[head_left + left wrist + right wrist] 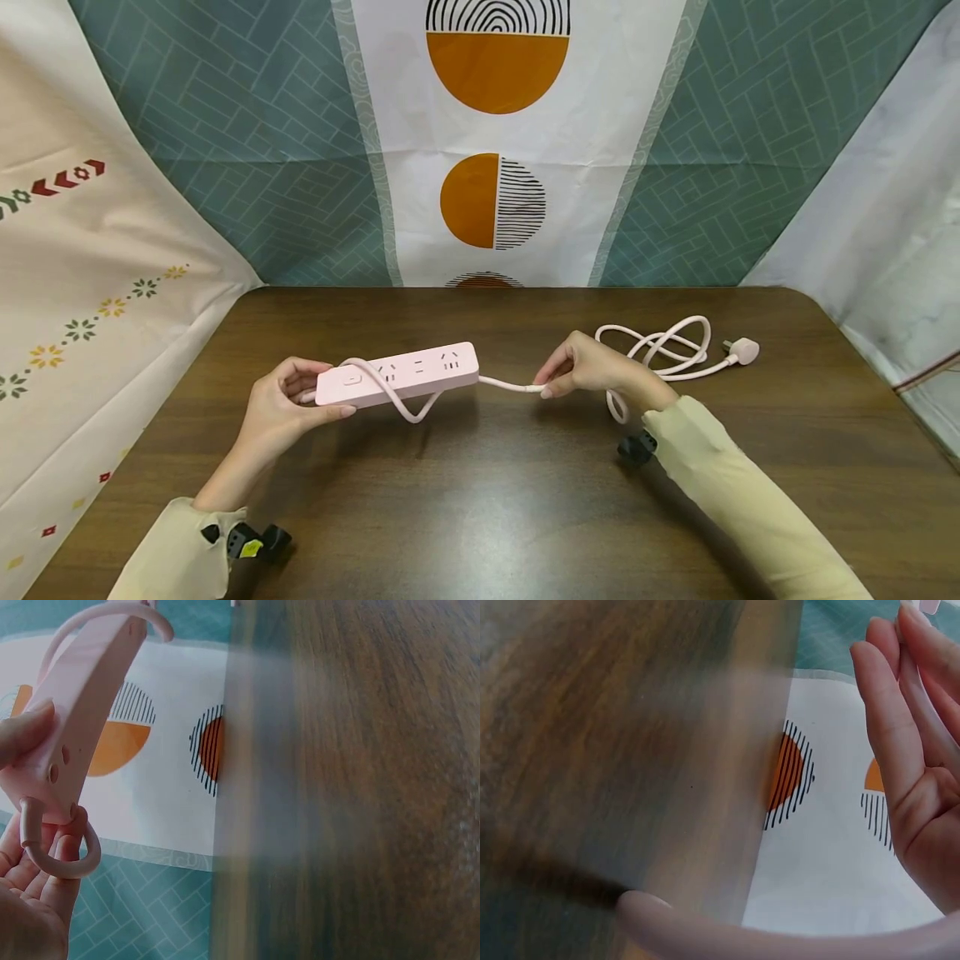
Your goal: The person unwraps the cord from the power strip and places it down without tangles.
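Note:
A pink power strip (pixel 420 367), with its sockets facing up, is held at its left end by my left hand (pixel 279 407), thumb along the near side. Its pink cord (pixel 506 385) loops once across the strip's face and hangs below the near edge. In the left wrist view the cord (pixel 31 825) leaves the strip's end and bends round close to my fingers. To the right of the strip, my right hand (pixel 592 367) pinches the cord between thumb and fingertips. The stretch between strip and hand sags slightly.
Beyond my right hand, loose cord loops (pixel 678 358) lie on the brown wooden table (pixel 480 492), ending in a pink plug (pixel 744 351) at the right. A patterned cloth (pixel 592 125) hangs behind the table's far edge. Dark cameras sit at both wrists.

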Demonstrator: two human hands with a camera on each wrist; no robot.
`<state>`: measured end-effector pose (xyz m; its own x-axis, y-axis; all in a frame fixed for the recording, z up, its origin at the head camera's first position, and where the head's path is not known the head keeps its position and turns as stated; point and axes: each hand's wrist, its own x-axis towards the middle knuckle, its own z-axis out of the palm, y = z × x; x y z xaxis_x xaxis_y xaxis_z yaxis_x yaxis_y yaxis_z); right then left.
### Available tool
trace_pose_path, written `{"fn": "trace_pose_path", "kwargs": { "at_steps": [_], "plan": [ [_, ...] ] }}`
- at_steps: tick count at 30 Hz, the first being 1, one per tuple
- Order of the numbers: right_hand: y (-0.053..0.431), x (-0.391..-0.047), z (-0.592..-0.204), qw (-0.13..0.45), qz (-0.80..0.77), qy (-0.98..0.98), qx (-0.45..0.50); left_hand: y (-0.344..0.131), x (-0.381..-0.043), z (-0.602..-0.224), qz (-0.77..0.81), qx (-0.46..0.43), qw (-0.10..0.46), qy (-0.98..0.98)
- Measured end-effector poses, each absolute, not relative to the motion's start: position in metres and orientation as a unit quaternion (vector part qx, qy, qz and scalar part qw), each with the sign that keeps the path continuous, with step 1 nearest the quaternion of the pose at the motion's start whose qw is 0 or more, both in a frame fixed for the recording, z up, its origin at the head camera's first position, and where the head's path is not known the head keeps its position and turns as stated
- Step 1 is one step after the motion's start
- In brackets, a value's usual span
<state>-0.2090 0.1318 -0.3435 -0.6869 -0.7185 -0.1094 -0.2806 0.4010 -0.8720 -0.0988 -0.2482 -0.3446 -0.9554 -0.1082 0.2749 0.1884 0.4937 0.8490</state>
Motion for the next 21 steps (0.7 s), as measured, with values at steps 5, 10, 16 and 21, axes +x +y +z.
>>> {"fn": "trace_pose_path", "kwargs": {
  "at_steps": [5,10,16,21],
  "plan": [
    [0.136,-0.206,-0.343,0.240,-0.459,0.793,-0.320,-0.248,-0.099,-0.344,-0.509,-0.021,0.151,-0.847],
    [0.140,-0.204,-0.342,0.229,-0.468,0.791,-0.321,-0.248,-0.100,-0.343,-0.512,-0.009,0.155,-0.845],
    [0.144,-0.201,-0.334,0.198,-0.455,0.799,-0.338,-0.249,-0.101,-0.342,-0.509,-0.005,0.161,-0.846],
    [0.150,-0.200,-0.324,0.175,-0.453,0.803,-0.344,-0.248,-0.102,-0.341,-0.498,-0.004,0.160,-0.852]
  ]
}}
